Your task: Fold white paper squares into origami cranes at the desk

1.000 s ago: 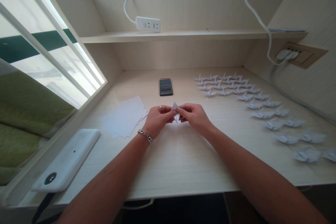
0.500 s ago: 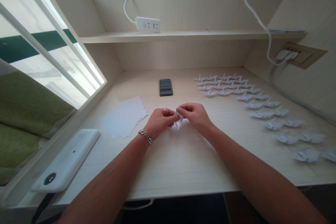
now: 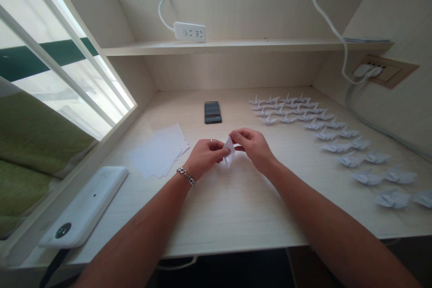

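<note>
Above the middle of the desk, a small piece of folded white paper (image 3: 230, 150) is held upright between both hands. My left hand (image 3: 207, 155), with a ring and a chain bracelet, pinches its left side between thumb and fingers. At its top tip are the thumb and index finger of my right hand (image 3: 251, 145), closed on the paper's upper point; another finger reaches behind its right edge. Rows of folded paper cranes (image 3: 297, 110) stand on the right of the desk. Left of my hands lies a loose stack of white paper sheets (image 3: 160, 150).
A dark phone-like object (image 3: 212, 112) lies beyond my hands. On the left edge sits a white device (image 3: 86, 207) with a round dark display and a black strap. A power strip (image 3: 190, 32) rests on the shelf (image 3: 236, 47); its white cable runs to a wall socket (image 3: 388, 71).
My right fingers have shifted from covering the paper's upper part to its top tip, so more of its face shows. My left hand keeps its pinch.
</note>
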